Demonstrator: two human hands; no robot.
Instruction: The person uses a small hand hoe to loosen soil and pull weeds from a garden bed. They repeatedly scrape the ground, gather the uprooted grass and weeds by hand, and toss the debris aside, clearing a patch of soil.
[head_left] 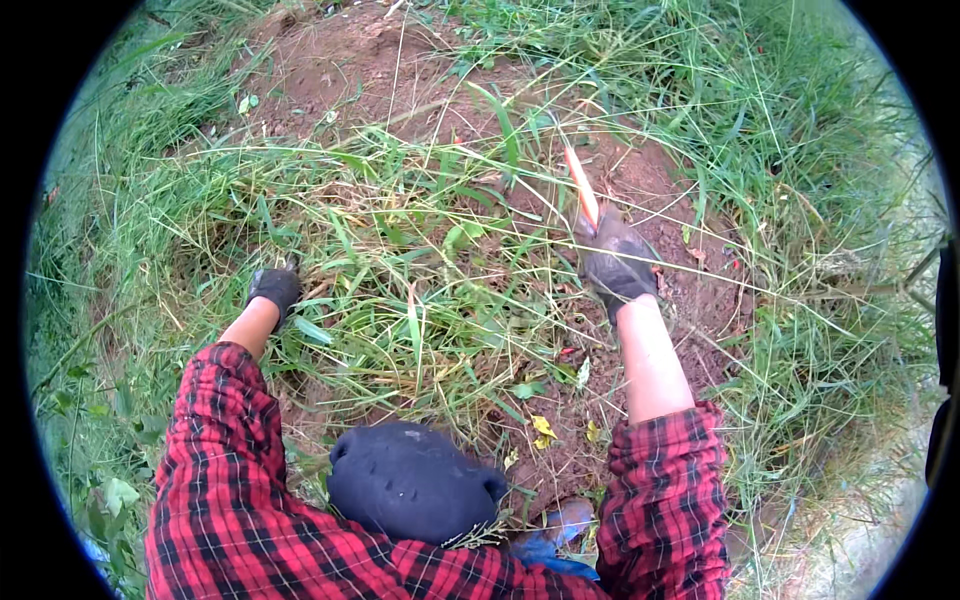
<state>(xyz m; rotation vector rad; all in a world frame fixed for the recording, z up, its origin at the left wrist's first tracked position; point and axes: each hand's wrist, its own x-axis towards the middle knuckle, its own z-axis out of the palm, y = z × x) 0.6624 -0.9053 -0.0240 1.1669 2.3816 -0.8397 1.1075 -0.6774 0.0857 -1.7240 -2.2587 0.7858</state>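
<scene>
A heap of long green and straw-coloured grass (pixel 400 260) lies between my two hands. My left hand (pixel 275 290), in a dark glove, is at the heap's left edge, its fingers curled into the stems and partly hidden. To the right, my right hand (pixel 618 262) wears a dirt-stained dark glove and is closed around a slim orange-and-white tool (pixel 580 185). The tool's bright part points away from me. Whatever else belongs to it is lost among thin stems. Loose blades cross in front of the right hand, just over bare soil.
Reddish-brown soil (pixel 340 70) shows behind the heap and around the right hand. Taller grass (pixel 820 190) stands along both sides. Close below is a rounded dark navy shape (pixel 415 485) beside a crumpled blue thing (pixel 555 555). Yellow leaves (pixel 543 430) lie nearby.
</scene>
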